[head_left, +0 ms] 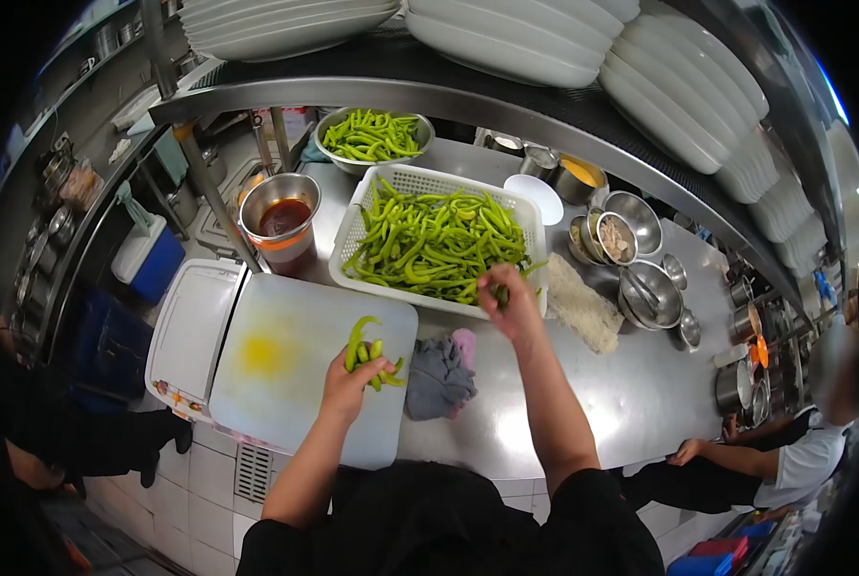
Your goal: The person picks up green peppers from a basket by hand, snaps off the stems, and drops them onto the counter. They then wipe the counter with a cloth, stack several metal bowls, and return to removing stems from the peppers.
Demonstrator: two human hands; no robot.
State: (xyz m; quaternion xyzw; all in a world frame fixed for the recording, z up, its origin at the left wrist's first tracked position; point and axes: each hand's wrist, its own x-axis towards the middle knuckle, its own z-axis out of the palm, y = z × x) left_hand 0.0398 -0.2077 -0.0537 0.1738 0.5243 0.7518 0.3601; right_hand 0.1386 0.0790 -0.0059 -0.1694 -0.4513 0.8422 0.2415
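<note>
My left hand [345, 389] is closed around several long green chili peppers [357, 343], which stick out past the fingers above the white cutting board [310, 317]. A yellow stain marks the board. My right hand [512, 305] is at the near right corner of a white perforated basket [345, 257], fingers curled down among the peppers. What those fingers hold is mostly hidden. Loose green chili peppers [439, 235] heap up inside the basket.
Behind the basket stands a metal bowl [330, 161] of more peppers. A metal container of red-brown sauce [278, 235] is at the left. A grey cloth [439, 379] lies beside the board, metal bowls [650, 298] sit right. Plates [516, 43] line the overhead shelf. Another person [780, 461] stands right.
</note>
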